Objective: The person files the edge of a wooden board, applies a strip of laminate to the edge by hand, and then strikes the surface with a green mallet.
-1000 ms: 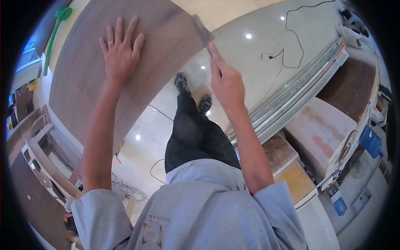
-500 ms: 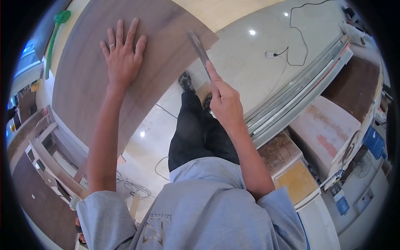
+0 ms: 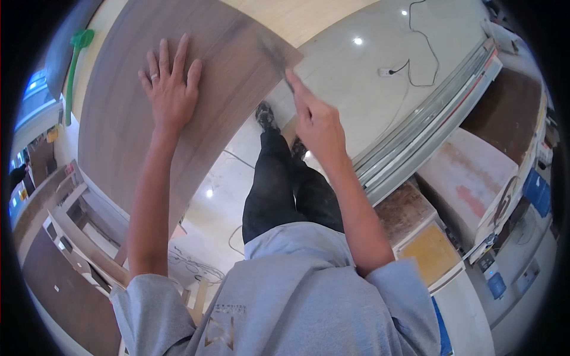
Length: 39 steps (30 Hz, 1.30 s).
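Brown wood-grain flat panel [image 3: 219,113]: spans upper left to top centre of the frame, one corner pointing right. Person's left hand [image 3: 172,98] lies on it, palm down, fingers open and spread; probably set wide to steady the sheet. Right hand [image 3: 319,121], just right of centre, fingers closed round the near end of a narrow, dark-grey, bar-shaped tool [image 3: 275,58]; index finger laid along it, presumably for control. Tool overlaps the panel's edge near that corner; blurred, contact cannot be told. Pale yellowish wood counter [image 3: 291,15] beyond, top of frame.
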Each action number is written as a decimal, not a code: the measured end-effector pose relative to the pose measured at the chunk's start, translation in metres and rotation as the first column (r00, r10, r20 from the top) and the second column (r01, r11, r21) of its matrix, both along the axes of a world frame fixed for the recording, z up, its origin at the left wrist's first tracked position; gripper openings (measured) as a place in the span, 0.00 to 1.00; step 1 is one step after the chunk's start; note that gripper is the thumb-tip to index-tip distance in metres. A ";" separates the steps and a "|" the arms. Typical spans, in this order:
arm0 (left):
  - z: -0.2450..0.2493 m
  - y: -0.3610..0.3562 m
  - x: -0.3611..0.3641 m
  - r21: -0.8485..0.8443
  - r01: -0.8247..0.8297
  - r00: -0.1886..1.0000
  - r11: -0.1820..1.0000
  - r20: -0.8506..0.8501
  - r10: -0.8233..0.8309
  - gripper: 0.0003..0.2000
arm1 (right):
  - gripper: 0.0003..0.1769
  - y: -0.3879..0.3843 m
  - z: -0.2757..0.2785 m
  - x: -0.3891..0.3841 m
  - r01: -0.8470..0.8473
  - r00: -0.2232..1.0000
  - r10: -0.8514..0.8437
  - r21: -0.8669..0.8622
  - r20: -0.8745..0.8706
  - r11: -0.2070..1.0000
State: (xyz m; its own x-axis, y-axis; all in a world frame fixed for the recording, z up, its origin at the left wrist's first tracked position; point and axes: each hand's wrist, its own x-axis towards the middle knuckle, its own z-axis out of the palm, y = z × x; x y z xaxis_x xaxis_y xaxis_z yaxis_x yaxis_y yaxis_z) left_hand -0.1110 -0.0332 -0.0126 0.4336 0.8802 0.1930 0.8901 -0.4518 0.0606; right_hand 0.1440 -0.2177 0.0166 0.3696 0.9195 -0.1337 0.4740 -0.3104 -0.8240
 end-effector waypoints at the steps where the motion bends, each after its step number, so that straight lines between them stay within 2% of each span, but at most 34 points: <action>1: 0.000 0.000 0.000 -0.002 -0.004 1.000 1.000 -0.011 0.004 0.30 | 0.29 0.017 -0.003 0.008 0.023 0.999 -0.024 0.039 0.021 0.999; 4: 0.003 -0.004 -0.004 -0.014 -0.007 1.000 1.000 -0.014 0.007 0.31 | 0.28 0.044 0.002 0.030 0.132 0.991 -0.132 0.032 0.012 0.991; 7: 0.002 0.002 -0.002 -0.006 -0.007 1.000 1.000 -0.004 0.007 0.31 | 0.24 0.015 0.018 0.019 0.131 0.989 -0.131 -0.001 -0.067 0.991; 9: 0.002 -0.001 -0.002 -0.015 -0.004 1.000 1.000 -0.021 0.004 0.31 | 0.24 -0.014 0.020 0.004 0.068 0.996 -0.069 -0.015 -0.060 0.998; 13: 0.004 0.000 -0.002 -0.010 -0.005 0.999 1.000 -0.040 0.004 0.31 | 0.28 -0.013 -0.005 -0.002 0.011 1.000 -0.009 0.070 -0.023 0.997; 16: 0.004 -0.003 -0.003 -0.024 -0.001 0.999 1.000 -0.039 0.000 0.31 | 0.30 0.030 -0.004 0.015 0.038 0.999 -0.038 0.003 -0.014 0.999; 19: 0.006 0.000 -0.002 -0.026 -0.001 1.000 1.000 -0.031 0.000 0.31 | 0.29 0.030 0.002 0.013 0.055 0.998 -0.055 -0.023 0.008 0.998; 22: 0.004 0.000 -0.002 -0.032 -0.010 1.000 0.999 -0.022 0.009 0.31 | 0.29 -0.012 -0.004 0.000 0.026 0.999 -0.024 0.055 -0.032 0.998; 23: 0.003 -0.001 -0.002 -0.035 -0.011 1.000 0.999 -0.023 0.010 0.31 | 0.29 -0.015 -0.006 0.003 0.011 0.999 -0.010 0.032 -0.031 0.999; 25: 0.004 -0.001 -0.001 -0.038 -0.010 1.000 0.999 -0.018 0.009 0.31 | 0.29 -0.013 0.000 0.006 -0.016 0.999 0.015 -0.009 -0.029 1.000; 28: 0.006 -0.002 -0.003 -0.040 -0.003 0.999 0.999 -0.036 0.002 0.31 | 0.31 0.028 0.005 0.018 0.040 0.999 -0.042 -0.057 -0.026 0.998; 34: 0.008 0.000 0.000 -0.037 -0.003 0.999 0.999 -0.049 0.002 0.31 | 0.31 -0.031 0.001 -0.008 -0.049 0.999 0.049 -0.017 -0.017 0.999; 37: 0.004 -0.003 0.003 -0.039 0.024 0.997 0.999 -0.076 -0.027 0.32 | 0.31 -0.044 -0.011 -0.004 0.130 0.991 -0.125 0.139 -0.042 0.982; 39: 0.006 -0.010 0.017 -0.038 0.071 0.989 0.997 -0.125 -0.075 0.32 | 0.27 -0.040 -0.014 0.020 0.291 0.956 -0.291 0.175 -0.028 0.941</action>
